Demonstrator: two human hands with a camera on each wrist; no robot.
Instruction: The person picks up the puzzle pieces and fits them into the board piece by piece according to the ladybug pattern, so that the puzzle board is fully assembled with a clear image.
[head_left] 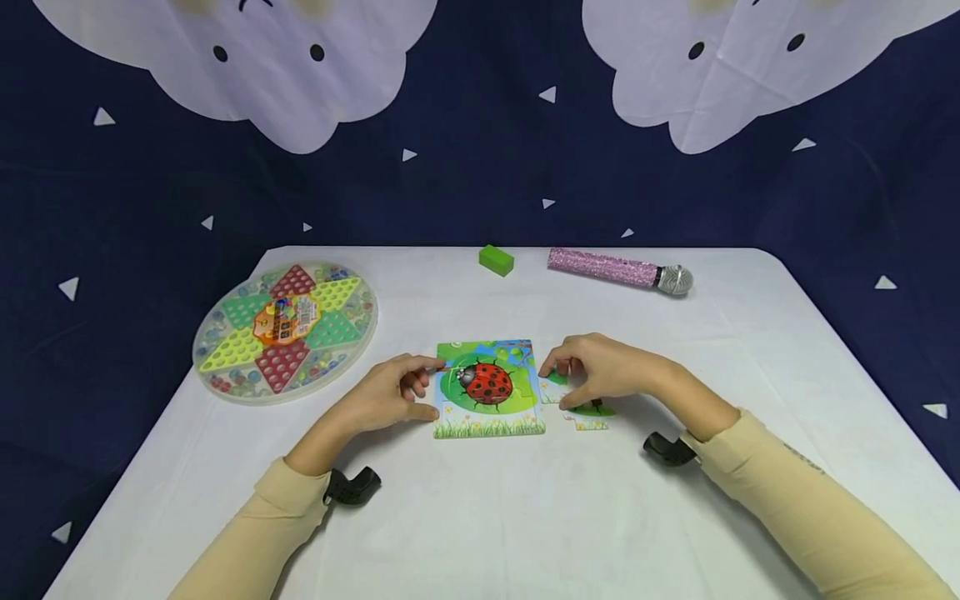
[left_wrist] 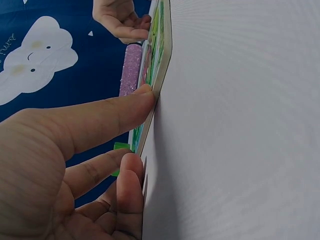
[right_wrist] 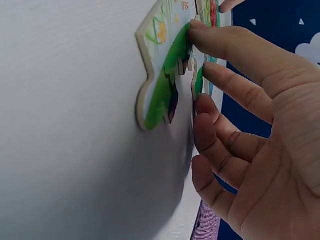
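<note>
Lobed puzzle pieces (right_wrist: 167, 62) at right fingers (right_wrist: 225, 42)

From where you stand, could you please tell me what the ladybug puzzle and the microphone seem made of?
The puzzle looks like printed wood or thick cardboard, given its pale edge. The microphone seems metal at its silvery head; its glittery pink handle may be plastic.

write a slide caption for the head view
Left hand at the edge of a ladybug puzzle, right hand at pieces alongside.
</note>
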